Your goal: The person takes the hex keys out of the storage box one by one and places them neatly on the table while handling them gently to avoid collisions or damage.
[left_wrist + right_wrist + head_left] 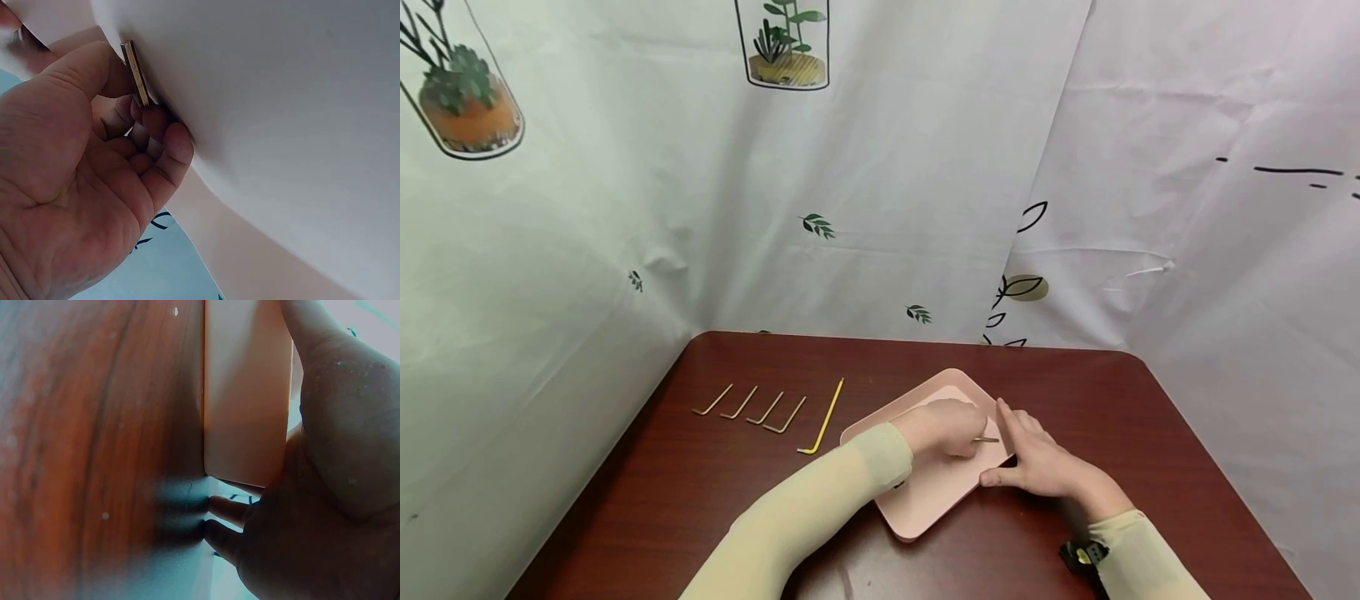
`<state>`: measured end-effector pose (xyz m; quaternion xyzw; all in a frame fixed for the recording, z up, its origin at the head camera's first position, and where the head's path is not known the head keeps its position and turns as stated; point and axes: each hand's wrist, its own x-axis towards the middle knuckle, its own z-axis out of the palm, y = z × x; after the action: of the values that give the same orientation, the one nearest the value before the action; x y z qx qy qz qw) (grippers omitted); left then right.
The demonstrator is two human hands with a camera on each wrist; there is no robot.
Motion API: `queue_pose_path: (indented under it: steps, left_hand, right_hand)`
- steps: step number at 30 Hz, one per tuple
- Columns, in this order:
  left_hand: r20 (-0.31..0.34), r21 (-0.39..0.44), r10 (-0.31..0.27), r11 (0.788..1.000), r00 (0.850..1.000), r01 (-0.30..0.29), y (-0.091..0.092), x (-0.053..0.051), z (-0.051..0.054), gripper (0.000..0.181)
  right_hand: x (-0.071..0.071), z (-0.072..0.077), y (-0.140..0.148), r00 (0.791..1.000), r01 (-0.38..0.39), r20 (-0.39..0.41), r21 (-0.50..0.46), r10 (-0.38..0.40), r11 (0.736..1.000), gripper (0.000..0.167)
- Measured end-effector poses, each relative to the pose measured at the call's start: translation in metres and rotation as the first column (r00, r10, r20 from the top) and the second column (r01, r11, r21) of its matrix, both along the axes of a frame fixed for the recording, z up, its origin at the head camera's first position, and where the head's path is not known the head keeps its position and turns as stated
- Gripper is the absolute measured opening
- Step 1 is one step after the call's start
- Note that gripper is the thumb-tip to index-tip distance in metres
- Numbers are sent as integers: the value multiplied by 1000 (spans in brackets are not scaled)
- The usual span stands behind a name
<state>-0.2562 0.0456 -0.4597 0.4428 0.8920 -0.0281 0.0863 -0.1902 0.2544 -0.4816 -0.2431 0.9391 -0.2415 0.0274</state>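
Note:
A pink rectangular tray (928,500) lies at an angle on the table. Over its inside reaches my left hand (949,425), which pinches a small metal hex key (989,439) low against the tray's floor. In the left wrist view, the short end of this hex key (138,74) sticks out between thumb and fingers; the rest is hidden. My right hand (1043,460) rests against the tray's right corner, its fingers extended along one side and the thumb at the near side. The right wrist view shows the tray's outer wall (244,394) beside the palm.
To the left of the tray lie a long yellow hex key (828,418) and a row of several metal hex keys (786,419). The dark red wooden table (1120,417) has a white printed curtain (880,167) behind it. A black strap (1082,554) circles the right wrist.

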Motion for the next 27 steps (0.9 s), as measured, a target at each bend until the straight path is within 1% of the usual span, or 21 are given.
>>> queue_pose_path:
  steps: [3, 6, 9, 12, 16, 19, 22, 27]
  left_hand:
    - [-4, -10, 35, 999, 999, -35, -1, 3, 4, 13]
    - [-7, -21, 77, 997, 997, -77, -3, 7, 7, 9]
    - [-9, -26, 94, 995, 996, -94, -6, 8, 9, 8]
    - [-8, -15, 91, 996, 996, -91, -11, 6, 10, 8]
    - [9, 20, 86, 996, 996, -86, -18, 1, 9, 10]
    - [23, 47, 83, 995, 996, -84, -24, -3, 8, 8]
    - [6, 52, 65, 997, 998, -65, -29, -4, 10, 5]
    - [1, 54, 55, 997, 998, -55, -35, -2, 15, 5]
  right_hand:
    - [0, 1, 0, 1000, 3, -7, 4, -3, 1000, 136]
    - [1, 1, 0, 1000, 5, -9, 5, -5, 1000, 136]
    - [1, 2, 0, 1000, 0, -10, 4, 0, 1000, 136]
    - [1, 2, -1, 1000, -2, -11, -1, 2, 1000, 136]
    - [1, 2, -1, 1000, -11, -23, 2, 11, 1000, 136]
    - [1, 2, 0, 1000, -16, -26, 1, 16, 1000, 135]
    - [1, 2, 0, 1000, -10, -23, 0, 10, 1000, 136]
    - [0, 0, 0, 1000, -12, -25, 4, 13, 1000, 136]
